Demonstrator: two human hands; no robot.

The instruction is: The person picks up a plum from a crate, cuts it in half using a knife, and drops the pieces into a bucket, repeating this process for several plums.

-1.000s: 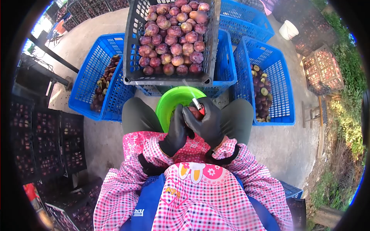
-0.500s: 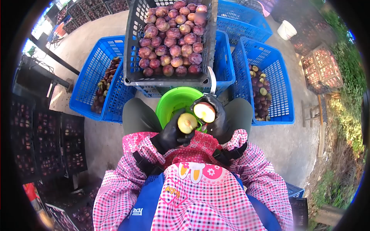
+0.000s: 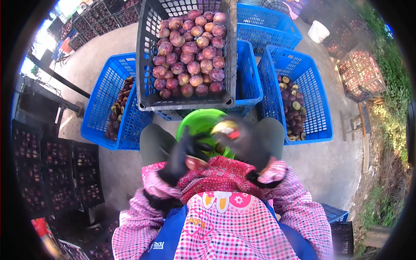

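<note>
Both my hands wear dark gloves, held over my lap at the near rim of a green basin. In my left hand a plum half rests low against the palm, its red skin showing, while the thumb and upper fingers point forward over the basin. Blurred by motion, my right hand grips another plum half, pale flesh and red skin showing above the basin. The knife is hidden in this view. Just beyond the basin stands a black crate full of whole plums.
Blue crates with cut plums stand at left and right. Under the black crate is another blue crate. Stacked dark crates line the left side. A white bucket stands at the back right.
The two plum halves have moved apart: my left hand has turned and spread its upper fingers, its half now lower. My right hand has tilted its half, and the knife has dropped from sight.
</note>
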